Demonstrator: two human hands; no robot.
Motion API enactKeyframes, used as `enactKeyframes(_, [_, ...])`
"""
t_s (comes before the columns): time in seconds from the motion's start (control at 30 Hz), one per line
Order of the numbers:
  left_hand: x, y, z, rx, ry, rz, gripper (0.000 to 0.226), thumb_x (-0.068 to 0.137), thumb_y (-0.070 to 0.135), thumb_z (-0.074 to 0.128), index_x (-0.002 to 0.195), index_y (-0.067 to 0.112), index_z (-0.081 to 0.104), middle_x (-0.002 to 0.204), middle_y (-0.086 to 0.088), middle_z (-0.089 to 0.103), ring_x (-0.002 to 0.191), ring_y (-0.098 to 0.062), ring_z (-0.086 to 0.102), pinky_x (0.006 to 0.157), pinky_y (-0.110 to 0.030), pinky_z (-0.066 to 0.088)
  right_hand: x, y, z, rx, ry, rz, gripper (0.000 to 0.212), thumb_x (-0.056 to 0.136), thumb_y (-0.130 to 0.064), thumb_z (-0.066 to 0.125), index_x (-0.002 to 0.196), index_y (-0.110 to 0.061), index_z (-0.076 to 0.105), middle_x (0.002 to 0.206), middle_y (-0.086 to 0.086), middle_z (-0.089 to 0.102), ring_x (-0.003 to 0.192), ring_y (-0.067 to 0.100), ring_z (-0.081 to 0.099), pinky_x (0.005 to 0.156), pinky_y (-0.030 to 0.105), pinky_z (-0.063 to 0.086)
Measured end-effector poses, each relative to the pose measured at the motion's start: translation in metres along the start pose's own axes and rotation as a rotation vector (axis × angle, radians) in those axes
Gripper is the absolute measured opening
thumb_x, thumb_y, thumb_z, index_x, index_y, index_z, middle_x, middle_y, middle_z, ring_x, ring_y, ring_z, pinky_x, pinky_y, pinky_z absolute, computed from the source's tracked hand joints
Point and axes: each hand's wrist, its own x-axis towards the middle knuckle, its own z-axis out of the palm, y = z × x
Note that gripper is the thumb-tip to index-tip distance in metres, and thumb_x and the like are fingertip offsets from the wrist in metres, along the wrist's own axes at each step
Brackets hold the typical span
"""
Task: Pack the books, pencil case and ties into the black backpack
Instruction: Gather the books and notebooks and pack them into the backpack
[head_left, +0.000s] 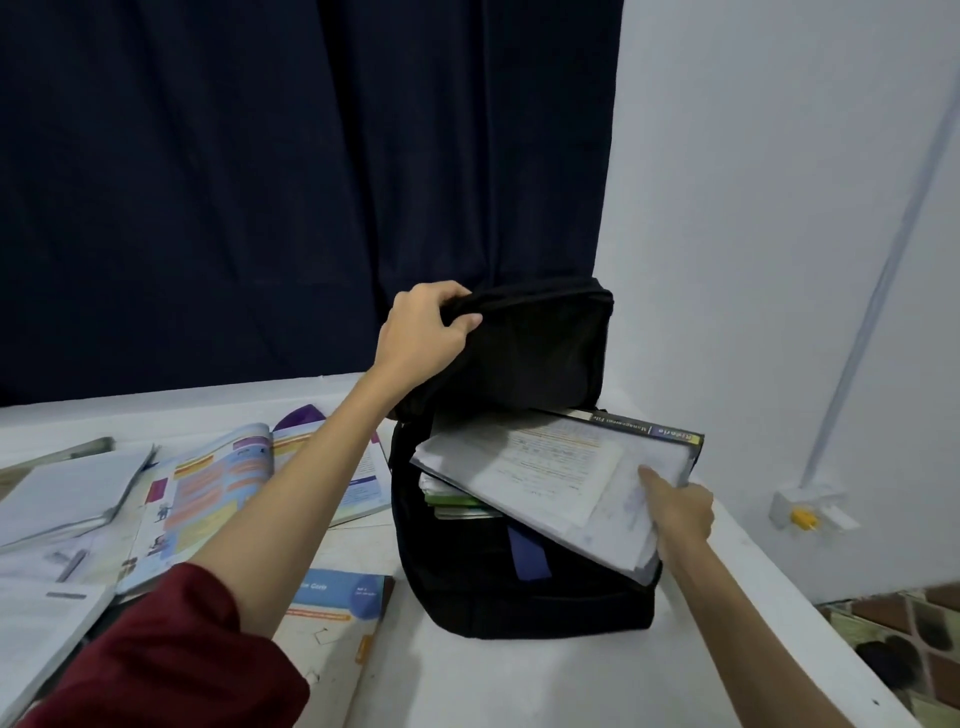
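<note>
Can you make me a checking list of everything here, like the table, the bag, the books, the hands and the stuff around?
Surface: white table, books spread on its left part.
Job's things: black backpack upright, flap lifted; file of papers halfway in, tilted; green books inside; blue tie hanging at the opening.
Clutter: open colourful book, blue-cover book, white notebook.
Hands: left hand grips the flap; right hand holds the file.
Cables: white pipe on the wall, down to a socket.
Surroundings: dark curtain, white wall.
</note>
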Motion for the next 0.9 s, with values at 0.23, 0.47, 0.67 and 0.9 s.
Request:
enactKeyframes(0.23, [0.009, 0.002, 0.004, -0.102, 0.045, -0.028, 0.019, 0.087, 0.022, 0.067, 0.104, 0.016, 0.07, 0.095, 0.004, 0.069, 0.094, -0.012, 0.063, 0.085, -0.025, 0.049, -0.021, -0.017, 0.003, 0.456, -0.449, 0.125, 0.028, 0.09, 0.004, 0.046, 0.115, -0.008, 0.049, 0.098, 0.011, 0.062, 0.083, 0.025, 0.061, 0.05, 0.035, 0.055])
enactKeyframes(0.47, [0.017, 0.003, 0.0, -0.105, 0.06, -0.029, 0.015, 0.088, 0.022, 0.066, 0.1, 0.014, 0.071, 0.089, 0.005, 0.068, 0.089, -0.01, 0.063, 0.08, -0.021, 0.047, -0.04, 0.0, 0.02, 0.81, -0.471, 0.305, 0.041, 0.088, 0.018, 0.039, 0.125, 0.001, 0.045, 0.116, 0.02, 0.055, 0.091, 0.034, 0.057, 0.063, 0.052, 0.053])
enactKeyframes(0.67, [0.022, -0.001, -0.003, -0.114, 0.116, -0.049, 0.012, 0.089, 0.018, 0.065, 0.098, 0.012, 0.071, 0.084, 0.008, 0.065, 0.081, -0.005, 0.06, 0.07, -0.008, 0.042, -0.067, 0.006, 0.052, 0.843, -0.328, 0.37, 0.05, 0.088, 0.018, 0.042, 0.135, 0.003, 0.043, 0.126, 0.024, 0.052, 0.103, 0.037, 0.051, 0.081, 0.051, 0.045])
enactKeyframes(0.9, [0.036, -0.009, -0.019, -0.117, 0.166, -0.048, 0.012, 0.088, 0.017, 0.065, 0.098, 0.013, 0.071, 0.086, 0.006, 0.067, 0.08, -0.003, 0.061, 0.073, -0.009, 0.048, -0.073, 0.016, 0.034, 0.895, -0.245, 0.308, 0.052, 0.089, 0.016, 0.043, 0.137, -0.004, 0.042, 0.12, 0.016, 0.053, 0.107, 0.035, 0.051, 0.083, 0.05, 0.045])
